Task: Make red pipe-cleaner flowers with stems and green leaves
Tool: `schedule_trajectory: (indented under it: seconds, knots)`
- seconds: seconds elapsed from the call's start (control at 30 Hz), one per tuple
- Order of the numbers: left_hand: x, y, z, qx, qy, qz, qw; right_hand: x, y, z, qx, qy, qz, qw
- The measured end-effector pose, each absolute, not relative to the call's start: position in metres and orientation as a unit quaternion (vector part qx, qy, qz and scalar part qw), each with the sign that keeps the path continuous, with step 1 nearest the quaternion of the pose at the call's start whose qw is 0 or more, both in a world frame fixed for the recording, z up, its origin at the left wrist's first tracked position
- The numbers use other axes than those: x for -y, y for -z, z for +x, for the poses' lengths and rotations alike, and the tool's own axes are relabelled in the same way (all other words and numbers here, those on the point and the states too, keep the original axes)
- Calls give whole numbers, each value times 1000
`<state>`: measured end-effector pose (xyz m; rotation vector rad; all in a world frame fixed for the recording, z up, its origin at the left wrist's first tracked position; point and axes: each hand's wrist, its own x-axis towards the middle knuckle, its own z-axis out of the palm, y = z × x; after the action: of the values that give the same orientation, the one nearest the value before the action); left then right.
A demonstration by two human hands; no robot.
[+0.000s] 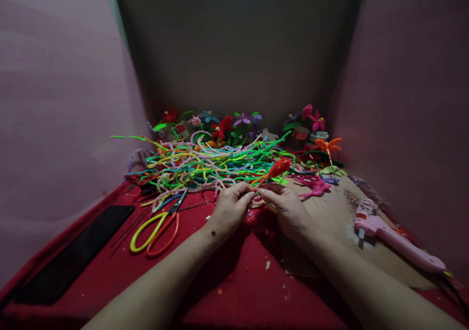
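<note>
Just in front of the heap of pipe cleaners, my left hand and my right hand meet at the fingertips. Both are closed in a pinch on the stem of a red pipe-cleaner flower bud, whose head points up and to the right. Orange strands show below the bud. My fingers cover the lower stem. Behind them spreads a tangle of pipe cleaners in green, yellow, pink and blue. Scissors with one yellow and one red handle lie left of my left hand.
A pink glue gun rests on cardboard at the right, its cord trailing off. On the red cloth at the left lies a flat black object. Finished pipe-cleaner flowers stand along the back beside a glass jar.
</note>
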<state>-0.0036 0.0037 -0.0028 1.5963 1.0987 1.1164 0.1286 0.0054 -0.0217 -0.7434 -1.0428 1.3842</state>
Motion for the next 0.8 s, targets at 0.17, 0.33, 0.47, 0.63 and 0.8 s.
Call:
schedule_trajectory:
  seconds: [0.17, 0.33, 0.47, 0.63, 0.8]
  knots:
    - [-1, -6, -5, -440, -438, 603, 501, 1, 17, 130, 495, -545, -352, 578]
    - [-5, -7, -10, -396, -429, 549, 598, -2, 15, 131, 473, -608, -300, 563]
    - [-9, -6, -14, -339, -406, 499, 687, -9, 20, 132, 375, -664, -301, 573]
    - [-10, -4, -18, -299, -356, 472, 749, -9, 22, 133, 347, -709, -276, 549]
    - [-7, -4, -16, -296, -353, 487, 742, -11, 24, 133, 371, -716, -235, 543]
